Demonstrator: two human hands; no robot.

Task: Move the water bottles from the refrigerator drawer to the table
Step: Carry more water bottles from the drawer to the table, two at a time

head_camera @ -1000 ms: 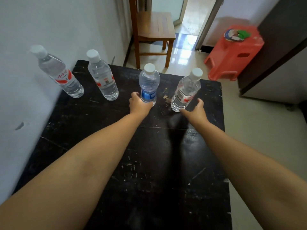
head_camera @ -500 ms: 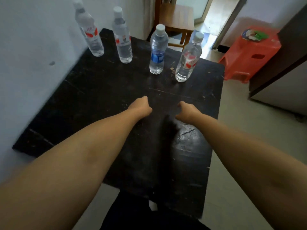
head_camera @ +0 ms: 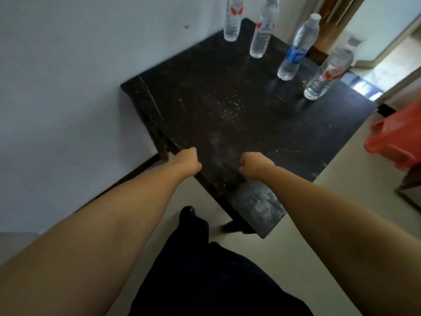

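At the top of the frame, the edge cuts off the caps of two red-labelled water bottles (head_camera: 232,21) (head_camera: 263,30); the right edge crops the red stool (head_camera: 396,142).

Four bottles (head_camera: 293,53) line your desk's (head_camera: 227,115) far edge. The near surface lies open. A wall (head_camera: 68,76) bounds your left.
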